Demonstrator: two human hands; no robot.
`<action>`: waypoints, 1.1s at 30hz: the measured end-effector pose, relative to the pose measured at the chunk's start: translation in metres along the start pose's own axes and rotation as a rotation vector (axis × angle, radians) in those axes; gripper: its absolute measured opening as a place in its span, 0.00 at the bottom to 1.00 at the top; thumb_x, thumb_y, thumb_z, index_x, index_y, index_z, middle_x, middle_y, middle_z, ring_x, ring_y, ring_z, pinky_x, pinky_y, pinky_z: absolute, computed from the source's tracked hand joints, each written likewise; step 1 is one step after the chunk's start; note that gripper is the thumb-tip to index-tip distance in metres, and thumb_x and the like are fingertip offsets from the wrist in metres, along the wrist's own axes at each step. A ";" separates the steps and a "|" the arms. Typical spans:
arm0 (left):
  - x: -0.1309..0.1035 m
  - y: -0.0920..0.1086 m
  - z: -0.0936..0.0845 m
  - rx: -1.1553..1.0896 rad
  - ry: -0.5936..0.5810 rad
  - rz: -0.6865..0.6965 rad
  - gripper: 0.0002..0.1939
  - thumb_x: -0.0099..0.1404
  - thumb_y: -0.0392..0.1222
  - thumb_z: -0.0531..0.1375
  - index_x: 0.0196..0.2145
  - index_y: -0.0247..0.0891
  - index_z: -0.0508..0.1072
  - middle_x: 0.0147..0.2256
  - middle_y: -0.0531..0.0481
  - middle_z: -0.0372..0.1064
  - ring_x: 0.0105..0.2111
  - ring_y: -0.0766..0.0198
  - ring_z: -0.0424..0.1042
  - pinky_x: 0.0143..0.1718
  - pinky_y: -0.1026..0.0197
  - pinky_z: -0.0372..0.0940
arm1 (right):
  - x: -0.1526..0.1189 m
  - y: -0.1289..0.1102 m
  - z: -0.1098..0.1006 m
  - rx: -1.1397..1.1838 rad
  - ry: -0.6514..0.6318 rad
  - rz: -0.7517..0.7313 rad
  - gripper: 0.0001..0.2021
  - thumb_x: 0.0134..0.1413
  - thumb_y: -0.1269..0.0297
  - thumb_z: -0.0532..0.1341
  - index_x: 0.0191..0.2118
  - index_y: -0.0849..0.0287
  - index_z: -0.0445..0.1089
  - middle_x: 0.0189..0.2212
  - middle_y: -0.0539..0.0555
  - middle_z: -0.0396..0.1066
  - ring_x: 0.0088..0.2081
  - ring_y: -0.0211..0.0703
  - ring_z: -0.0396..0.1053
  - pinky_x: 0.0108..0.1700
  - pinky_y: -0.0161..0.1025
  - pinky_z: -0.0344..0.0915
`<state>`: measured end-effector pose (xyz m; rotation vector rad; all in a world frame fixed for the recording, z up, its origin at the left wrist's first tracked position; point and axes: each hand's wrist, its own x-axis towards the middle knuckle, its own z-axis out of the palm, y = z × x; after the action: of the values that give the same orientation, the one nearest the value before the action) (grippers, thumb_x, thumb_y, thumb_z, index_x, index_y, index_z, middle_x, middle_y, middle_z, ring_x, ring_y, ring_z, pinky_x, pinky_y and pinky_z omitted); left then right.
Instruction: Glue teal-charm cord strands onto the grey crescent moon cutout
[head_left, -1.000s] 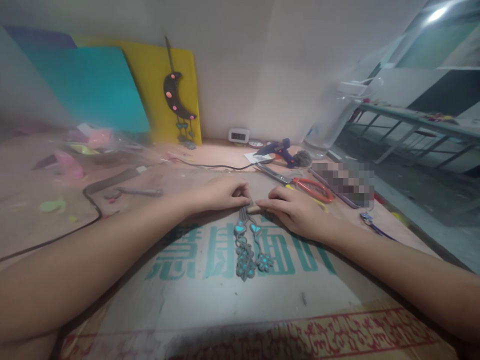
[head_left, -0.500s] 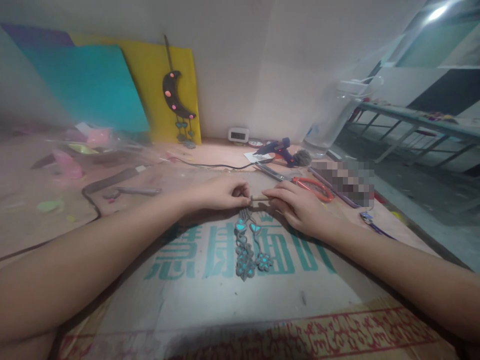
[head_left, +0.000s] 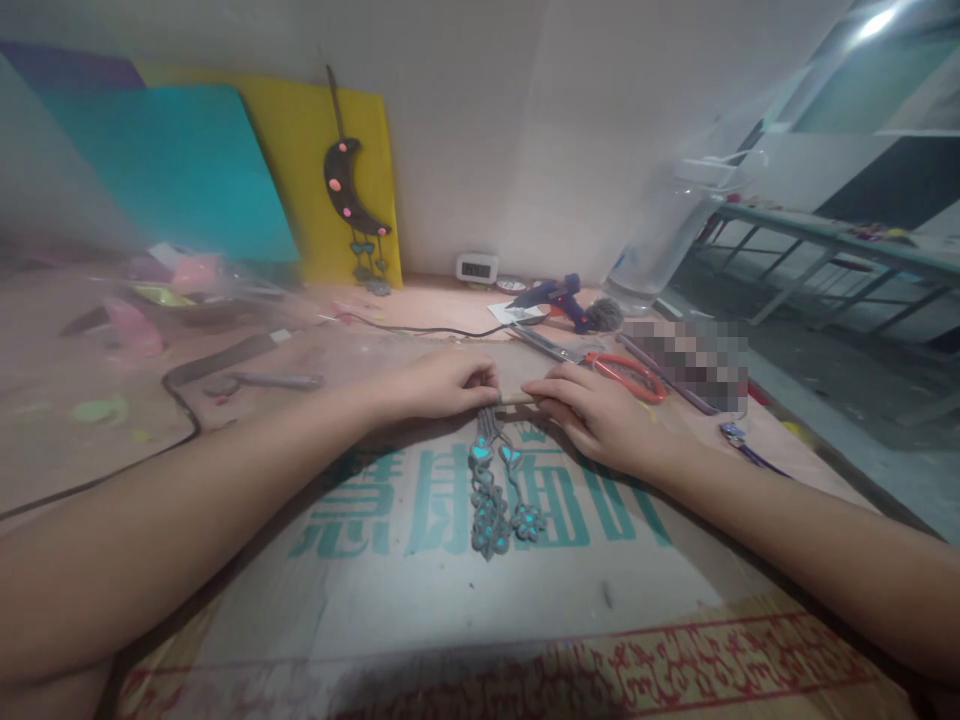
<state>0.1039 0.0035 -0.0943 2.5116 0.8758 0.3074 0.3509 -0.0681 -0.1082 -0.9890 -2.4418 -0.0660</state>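
Observation:
A short, pale stick [head_left: 516, 398] lies crosswise between my two hands. My left hand [head_left: 457, 385] pinches its left end, where grey cords gather under the fingertips. My right hand [head_left: 589, 410] is closed on the stick's right end. Below my left fingertips, grey braided strands with turquoise hearts and flowers [head_left: 490, 520] rest on the printed board [head_left: 420, 610]. One separate strand ends in a grey flower [head_left: 529, 523] with turquoise spots.
Orange-handled scissors [head_left: 626, 375] lie beyond my right hand, with a blue glue gun [head_left: 555, 295] behind. A clear bottle [head_left: 664, 240] and white digital clock [head_left: 477, 268] stand near the wall. A moon ornament [head_left: 349, 190] hangs before yellow card; plastic scraps lie left.
My right fingertips have shifted slightly left along the stick. A little more grey cord shows under my left fingertips; the hanging strands have barely moved.

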 end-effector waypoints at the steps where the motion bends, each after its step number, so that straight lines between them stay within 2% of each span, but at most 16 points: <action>1: 0.000 0.001 0.000 0.001 -0.004 -0.008 0.11 0.66 0.47 0.58 0.39 0.38 0.74 0.32 0.51 0.71 0.32 0.62 0.67 0.32 0.61 0.56 | 0.000 0.000 0.000 -0.001 0.002 -0.004 0.13 0.70 0.67 0.54 0.53 0.61 0.73 0.41 0.59 0.73 0.39 0.46 0.72 0.39 0.42 0.69; 8: 0.000 -0.001 0.000 0.007 0.008 0.012 0.11 0.67 0.46 0.56 0.39 0.38 0.74 0.33 0.51 0.71 0.33 0.61 0.67 0.33 0.61 0.56 | 0.001 0.000 -0.001 -0.019 0.006 -0.024 0.13 0.70 0.66 0.53 0.52 0.59 0.72 0.40 0.58 0.73 0.39 0.45 0.72 0.38 0.41 0.69; 13: 0.000 -0.002 -0.001 0.026 -0.010 0.000 0.11 0.65 0.47 0.58 0.39 0.38 0.74 0.31 0.52 0.70 0.31 0.62 0.66 0.30 0.61 0.55 | 0.001 0.000 -0.001 -0.014 0.005 -0.037 0.12 0.71 0.66 0.54 0.52 0.60 0.72 0.40 0.58 0.74 0.39 0.46 0.73 0.39 0.41 0.69; 18: 0.000 -0.005 0.000 0.004 -0.001 0.036 0.12 0.69 0.47 0.54 0.40 0.38 0.74 0.37 0.49 0.74 0.37 0.60 0.70 0.37 0.60 0.59 | 0.001 0.001 0.001 0.004 0.006 -0.029 0.13 0.71 0.65 0.54 0.52 0.60 0.72 0.40 0.59 0.73 0.39 0.45 0.73 0.39 0.41 0.69; 23: 0.000 -0.006 0.000 0.004 -0.034 0.017 0.12 0.66 0.49 0.58 0.40 0.39 0.74 0.31 0.52 0.70 0.31 0.62 0.67 0.30 0.61 0.56 | 0.000 0.002 0.002 0.007 0.008 -0.032 0.13 0.71 0.65 0.53 0.53 0.59 0.72 0.40 0.58 0.73 0.39 0.45 0.72 0.38 0.41 0.68; 29: 0.001 -0.009 0.002 -0.001 0.007 0.055 0.11 0.69 0.46 0.54 0.39 0.38 0.74 0.36 0.49 0.74 0.37 0.60 0.70 0.37 0.60 0.59 | 0.000 0.002 0.001 0.004 0.006 -0.044 0.13 0.71 0.65 0.54 0.52 0.59 0.72 0.40 0.58 0.73 0.39 0.45 0.72 0.39 0.41 0.69; 33: 0.001 -0.006 0.000 -0.015 -0.022 0.027 0.12 0.67 0.49 0.57 0.39 0.38 0.74 0.32 0.51 0.71 0.32 0.61 0.68 0.32 0.61 0.57 | 0.001 0.002 0.001 0.004 0.009 -0.064 0.13 0.71 0.64 0.54 0.53 0.59 0.72 0.40 0.58 0.72 0.38 0.45 0.72 0.38 0.41 0.69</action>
<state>0.1013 0.0079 -0.0977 2.5098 0.8286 0.2941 0.3516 -0.0656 -0.1096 -0.9072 -2.4641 -0.0878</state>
